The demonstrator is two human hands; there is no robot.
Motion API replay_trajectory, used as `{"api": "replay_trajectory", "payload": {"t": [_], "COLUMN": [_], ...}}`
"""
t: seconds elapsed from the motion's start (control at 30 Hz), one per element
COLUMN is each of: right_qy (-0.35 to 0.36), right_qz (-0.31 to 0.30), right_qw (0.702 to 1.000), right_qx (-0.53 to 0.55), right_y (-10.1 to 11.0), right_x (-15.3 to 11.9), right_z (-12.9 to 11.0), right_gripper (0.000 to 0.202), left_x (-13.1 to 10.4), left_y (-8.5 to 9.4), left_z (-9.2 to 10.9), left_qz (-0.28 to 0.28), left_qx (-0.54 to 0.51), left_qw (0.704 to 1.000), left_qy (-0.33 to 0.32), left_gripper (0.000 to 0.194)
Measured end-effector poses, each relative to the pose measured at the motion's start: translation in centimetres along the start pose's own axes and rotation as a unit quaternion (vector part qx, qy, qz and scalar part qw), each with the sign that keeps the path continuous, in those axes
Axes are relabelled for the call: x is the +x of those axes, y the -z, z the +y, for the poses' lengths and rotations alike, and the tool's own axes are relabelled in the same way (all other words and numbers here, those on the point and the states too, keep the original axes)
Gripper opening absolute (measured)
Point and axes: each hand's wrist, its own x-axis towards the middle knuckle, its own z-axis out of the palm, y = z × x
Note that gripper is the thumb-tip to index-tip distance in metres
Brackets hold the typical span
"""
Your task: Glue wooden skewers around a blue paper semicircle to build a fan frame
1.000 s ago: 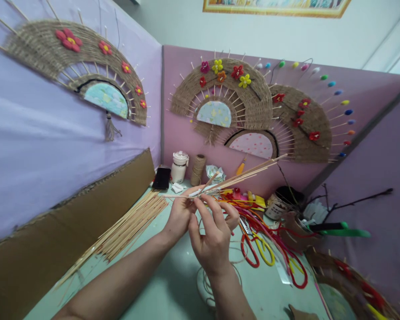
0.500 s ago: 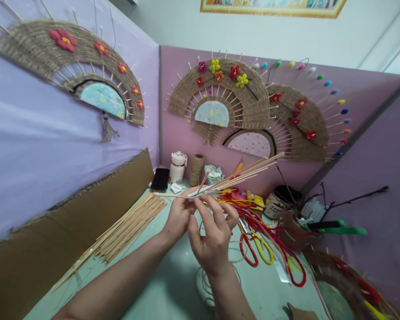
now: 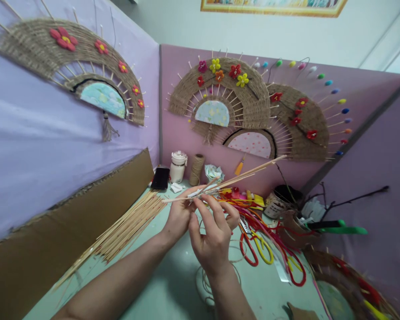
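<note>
My left hand (image 3: 179,218) is closed around the base of a splayed set of thin wooden sticks (image 3: 250,174), which point up and to the right. A small white piece (image 3: 197,192) lies against the sticks where they meet, and one stick end juts out leftward over the hand. Close by on the right, my right hand (image 3: 215,238) has its fingers bent, with index tip and thumb drawn in at the sticks' base. What those fingertips pinch is hidden. Loops of thin twine (image 3: 205,284) lie on the table under my right wrist.
Many loose sticks (image 3: 133,226) lie left, beside a cardboard strip (image 3: 70,222). Scissors (image 3: 248,244) and coloured pipe cleaners (image 3: 270,231) are on the right. A phone (image 3: 160,178), white bottle (image 3: 178,166) and twine spool (image 3: 196,170) stand behind. Woven fans (image 3: 253,104) hang on the walls.
The sticks have turned slightly in my left hand and look more bunched together. The stick end on the left has shifted a little rightward and down. Both hands stay nearly in place.
</note>
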Motion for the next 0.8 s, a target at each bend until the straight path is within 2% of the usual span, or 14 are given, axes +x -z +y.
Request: {"api": "replay_trajectory", "payload": {"t": [0.1, 0.2, 0.5, 0.8], "right_qy": [0.006, 0.009, -0.002, -0.001], "right_qz": [0.019, 0.012, -0.007, 0.017], "right_qw": [1.000, 1.000, 1.000, 1.000], "right_qx": [0.002, -0.004, -0.008, 0.002], "right_y": [0.2, 0.3, 0.0, 0.3], "right_x": [0.0, 0.0, 0.0, 0.1], "right_z": [0.0, 0.1, 0.2, 0.3], "right_gripper": [0.028, 0.034, 0.037, 0.034], "left_x": [0.1, 0.1, -0.1, 0.0], "left_y": [-0.4, -0.6, -0.2, -0.4], "left_z": [0.5, 1.0, 0.0, 0.6], "left_qz": [0.014, 0.023, 0.013, 0.035], "left_qx": [0.007, 0.000, -0.021, -0.006], "left_qw": [1.000, 1.000, 1.000, 0.999], "left_qy": [0.000, 0.007, 0.014, 0.016], "left_gripper": [0.035, 0.035, 0.034, 0.034]}}
